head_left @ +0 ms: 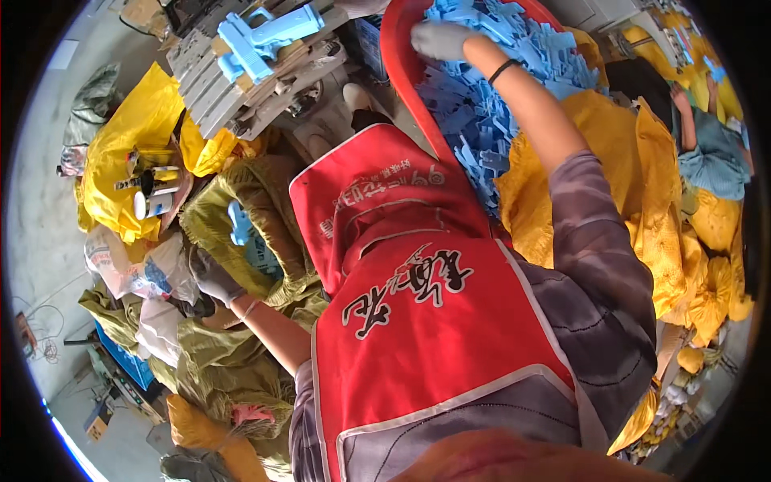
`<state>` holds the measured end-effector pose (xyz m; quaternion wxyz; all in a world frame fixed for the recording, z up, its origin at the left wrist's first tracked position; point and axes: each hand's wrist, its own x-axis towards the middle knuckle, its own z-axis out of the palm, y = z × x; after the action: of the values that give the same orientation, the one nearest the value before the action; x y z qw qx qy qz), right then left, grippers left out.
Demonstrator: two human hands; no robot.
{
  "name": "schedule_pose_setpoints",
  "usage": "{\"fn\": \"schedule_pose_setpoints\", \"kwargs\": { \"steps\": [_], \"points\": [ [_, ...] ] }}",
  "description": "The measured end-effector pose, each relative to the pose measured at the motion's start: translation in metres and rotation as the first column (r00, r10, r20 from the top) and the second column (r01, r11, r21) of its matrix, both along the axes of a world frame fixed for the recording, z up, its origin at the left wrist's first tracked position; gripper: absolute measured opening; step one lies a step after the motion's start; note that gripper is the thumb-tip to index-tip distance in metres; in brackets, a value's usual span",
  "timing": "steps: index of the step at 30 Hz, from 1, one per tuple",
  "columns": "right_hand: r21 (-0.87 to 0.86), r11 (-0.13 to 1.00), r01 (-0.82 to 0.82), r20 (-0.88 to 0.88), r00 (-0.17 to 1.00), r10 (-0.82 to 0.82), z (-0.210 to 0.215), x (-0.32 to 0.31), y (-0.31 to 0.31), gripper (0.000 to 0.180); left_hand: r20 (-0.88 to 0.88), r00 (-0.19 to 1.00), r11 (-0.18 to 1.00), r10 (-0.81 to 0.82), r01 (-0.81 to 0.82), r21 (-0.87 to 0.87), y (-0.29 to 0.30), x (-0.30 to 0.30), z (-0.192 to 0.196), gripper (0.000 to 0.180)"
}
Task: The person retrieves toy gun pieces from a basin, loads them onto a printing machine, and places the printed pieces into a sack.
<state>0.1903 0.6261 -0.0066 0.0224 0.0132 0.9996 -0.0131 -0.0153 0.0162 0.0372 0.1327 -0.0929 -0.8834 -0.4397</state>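
Gripping the olive sack (265,201) rim, left hand (210,277) closes; right hand (440,38) rests spread on blue plastic parts (474,112).

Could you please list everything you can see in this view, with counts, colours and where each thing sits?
blue plastic parts: many, light blue, heaped in the tub at upper right
tub: one, red, upper middle, holding the heap
assembled blue piece: one, light blue, on the grey slats at top
grey slats: a stack, grey, upper left
olive sack: one, olive green, open, left of middle, a blue part inside
yellow bags: several, yellow, at left and along the right side
other person: one, far right, mostly hidden
apron: one, red, centre, worn
left hand: grey glove, at the olive sack's rim
right hand: grey glove, on the blue plastic parts
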Motion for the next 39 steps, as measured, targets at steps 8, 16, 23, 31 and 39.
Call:
{"fn": "schedule_pose_setpoints", "kwargs": {
  "steps": [8,16,23,31,39],
  "points": [
    [0.185,0.898,0.399,0.489,0.755,-0.436,-0.091,0.031,-0.082,0.053,0.07,0.978,0.981,-0.196,0.196,0.005,0.064,0.03,0.008,0.022],
    [-0.181,0.739,0.649,0.175,0.761,-0.625,-0.045,0.058,-0.036,0.035,-0.004,0.855,0.848,-0.518,0.513,-0.137,0.145,0.062,0.038,0.021],
    [-0.795,0.325,0.513,0.085,0.624,-0.777,0.061,0.073,-0.062,0.035,-0.222,0.447,0.498,-0.867,0.741,-0.45,0.253,0.117,0.065,0.058],
    [-0.909,-0.279,-0.309,-0.143,0.861,-0.488,0.133,0.082,-0.182,0.045,-0.261,0.401,0.454,-0.878,0.871,-0.189,0.294,0.144,0.066,0.057],
    [-0.519,0.854,-0.023,-0.561,0.763,-0.321,0.126,0.074,-0.197,0.07,0.21,0.189,0.261,-0.959,0.875,0.408,0.276,0.159,0.1,0.045]
  ]
}}
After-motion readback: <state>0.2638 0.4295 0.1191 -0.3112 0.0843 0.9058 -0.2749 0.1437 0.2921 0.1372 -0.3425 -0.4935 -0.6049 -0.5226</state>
